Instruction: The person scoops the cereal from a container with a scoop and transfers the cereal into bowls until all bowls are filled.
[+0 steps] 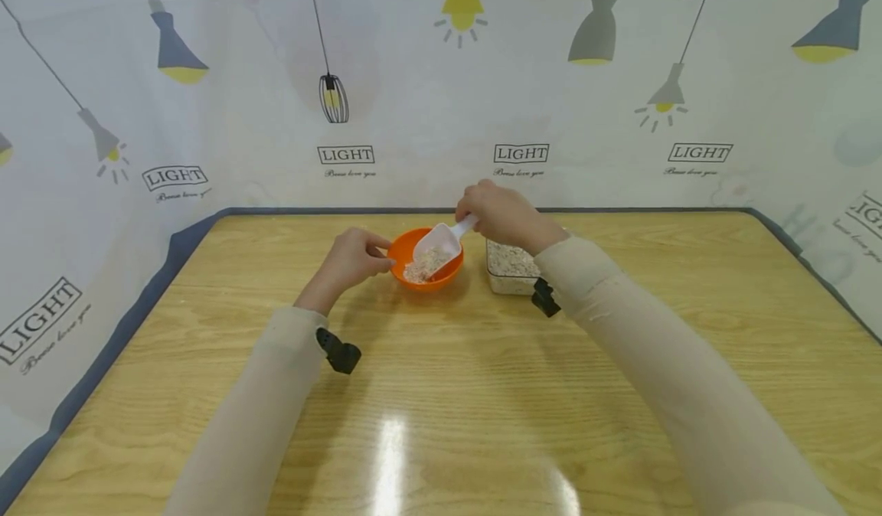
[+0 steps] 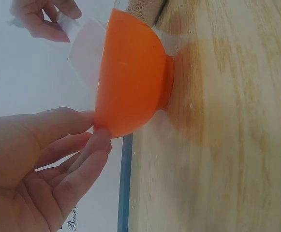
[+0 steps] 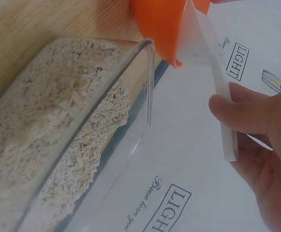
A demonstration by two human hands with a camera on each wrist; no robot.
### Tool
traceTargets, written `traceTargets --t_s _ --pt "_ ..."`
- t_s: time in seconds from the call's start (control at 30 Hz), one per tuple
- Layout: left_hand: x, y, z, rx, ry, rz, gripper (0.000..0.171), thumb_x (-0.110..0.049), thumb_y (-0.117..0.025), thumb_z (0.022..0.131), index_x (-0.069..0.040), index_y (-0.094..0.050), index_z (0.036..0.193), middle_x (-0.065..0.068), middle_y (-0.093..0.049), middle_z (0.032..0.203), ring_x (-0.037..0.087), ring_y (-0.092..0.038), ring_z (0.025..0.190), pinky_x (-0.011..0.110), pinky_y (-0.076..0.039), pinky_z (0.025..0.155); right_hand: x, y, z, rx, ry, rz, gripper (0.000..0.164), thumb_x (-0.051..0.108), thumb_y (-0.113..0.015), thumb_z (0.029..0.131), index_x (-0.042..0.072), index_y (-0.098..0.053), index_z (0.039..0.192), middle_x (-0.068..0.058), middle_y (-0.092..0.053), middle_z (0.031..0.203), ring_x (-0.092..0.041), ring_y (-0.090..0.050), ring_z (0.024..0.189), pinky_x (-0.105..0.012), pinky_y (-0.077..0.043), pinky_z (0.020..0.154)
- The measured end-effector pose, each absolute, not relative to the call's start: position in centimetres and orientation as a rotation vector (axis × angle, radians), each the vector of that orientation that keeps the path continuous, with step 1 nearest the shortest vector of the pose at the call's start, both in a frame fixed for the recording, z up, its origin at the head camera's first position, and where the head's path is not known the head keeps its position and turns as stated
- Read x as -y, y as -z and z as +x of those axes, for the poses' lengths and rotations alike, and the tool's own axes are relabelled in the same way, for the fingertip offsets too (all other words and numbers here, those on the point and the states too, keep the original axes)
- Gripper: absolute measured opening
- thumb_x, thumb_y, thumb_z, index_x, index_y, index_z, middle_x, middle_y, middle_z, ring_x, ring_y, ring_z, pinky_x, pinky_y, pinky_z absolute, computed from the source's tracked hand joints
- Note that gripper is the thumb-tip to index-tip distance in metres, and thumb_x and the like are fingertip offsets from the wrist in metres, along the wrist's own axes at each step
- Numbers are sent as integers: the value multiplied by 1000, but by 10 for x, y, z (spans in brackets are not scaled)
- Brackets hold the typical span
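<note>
Left fingers (image 2: 83,179) in a pinch on orange bowl (image 2: 133,72), right fingers (image 3: 251,115) round white scoop (image 1: 439,240), flake-filled container (image 1: 508,283) nearby

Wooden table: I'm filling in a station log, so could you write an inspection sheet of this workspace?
Surface: light wood-grain table, glare near the wearer.
Job's things: round, glossy orange bowl with pale dry flakes; white scoop tilted into it; clear, rectangular, hard-walled container of flakes to its right.
Clutter: tiny pale specks beside the bowl.
Hands: left hand pinches the bowl's rim; right hand grips the scoop's handle.
Cables: nothing seen.
Surroundings: white backdrop printed with lamps and "LIGHT".
</note>
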State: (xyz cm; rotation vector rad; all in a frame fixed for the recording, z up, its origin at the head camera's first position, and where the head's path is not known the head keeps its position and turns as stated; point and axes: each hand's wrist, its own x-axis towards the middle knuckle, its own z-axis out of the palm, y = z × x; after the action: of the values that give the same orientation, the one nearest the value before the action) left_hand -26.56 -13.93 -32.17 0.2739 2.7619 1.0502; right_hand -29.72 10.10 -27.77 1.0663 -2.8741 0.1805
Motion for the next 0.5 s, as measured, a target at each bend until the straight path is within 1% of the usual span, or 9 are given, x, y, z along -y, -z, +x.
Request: traceTargets --t_s 0.3,0.5 --pt "138 320 -264 -2774 -1036 277 36 -10 -65 84 3 -60 118 17 -64 99 24 -62 81 34 -51 71 -104 276 -295 2851 -182 1051 25 -3 -68 77 8 -70 100 -6 -61 99 -23 -50 92 -33 -46 78" --pt "137 320 -264 -2774 -1035 263 36 -11 -66 84 3 -60 117 17 -64 100 24 -62 82 33 -51 72 -108 275 -293 2815 -223 1043 25 -5 -68 76 8 -70 97 -6 -60 96 -23 -50 91 -34 -47 76"
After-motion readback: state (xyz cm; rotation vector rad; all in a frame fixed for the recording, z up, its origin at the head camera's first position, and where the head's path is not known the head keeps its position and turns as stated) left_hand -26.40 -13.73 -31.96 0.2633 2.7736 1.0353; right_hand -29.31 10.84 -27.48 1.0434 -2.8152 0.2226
